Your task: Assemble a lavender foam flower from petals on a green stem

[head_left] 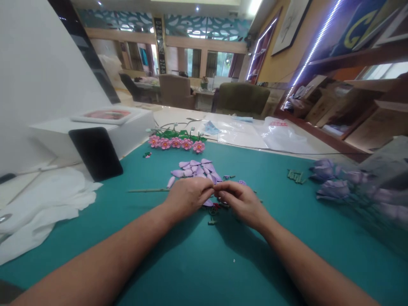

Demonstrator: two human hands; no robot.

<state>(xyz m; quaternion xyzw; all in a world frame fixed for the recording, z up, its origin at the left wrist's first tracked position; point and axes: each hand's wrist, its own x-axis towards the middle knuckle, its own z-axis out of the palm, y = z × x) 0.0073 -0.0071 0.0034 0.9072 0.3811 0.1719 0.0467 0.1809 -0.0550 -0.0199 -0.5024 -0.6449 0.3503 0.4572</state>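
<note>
Two hands meet at the middle of the green surface (197,263), fingertips touching. The left hand (188,196) and the right hand (242,202) each close in a narrow pinch grip on a small lilac petal piece (208,202), which sits between them just above the mat. What exactly lies inside the pinch is too small to make out.

The petal looks thin, light and soft, likely to crease or tear if squeezed hard; it seems best held at its base, by the fingertips, with little force. A thin stem (148,190) runs left from the left hand along the mat; it looks stiff but slender, best taken along its length.

Just beyond the hands lies a loose pile of lilac petals (197,168). Farther off is a row of pink flowers (176,143) with green leaves. At the far right lie finished lilac flowers (334,187), blurred. Small green pieces (295,175) lie near them.

No container holds these parts; they lie loose. A white box (63,131) at the left carries a tray, with a black tablet (95,153) leaning against it.
</note>
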